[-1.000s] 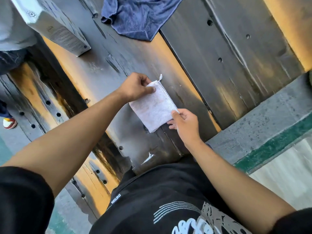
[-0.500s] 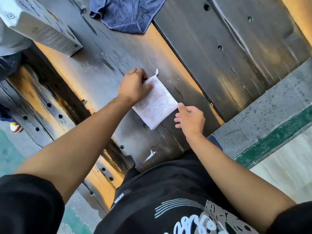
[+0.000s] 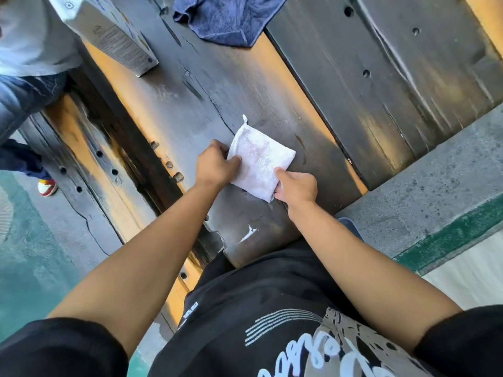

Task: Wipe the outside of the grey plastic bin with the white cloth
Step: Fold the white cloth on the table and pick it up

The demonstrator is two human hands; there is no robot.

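A folded white cloth [image 3: 260, 161] lies flat on a dark wooden plank table [image 3: 212, 85]. My left hand [image 3: 215, 165] pinches the cloth's left edge. My right hand [image 3: 296, 186] grips its near right corner. Both hands press the cloth against the wood. No grey plastic bin can be made out with certainty; a grey-white box-like object [image 3: 109, 31] stands at the far left of the table.
A blue cloth [image 3: 228, 17] lies crumpled at the far end of the table. Another person's jeans [image 3: 24, 96] and red-white shoe [image 3: 46, 187] are at the left. A concrete ledge with a green stripe [image 3: 446, 238] runs at the right.
My right hand, which hovered apart from the cloth half a second ago, now grips its near corner. My left hand slid from the far corner to the left edge.
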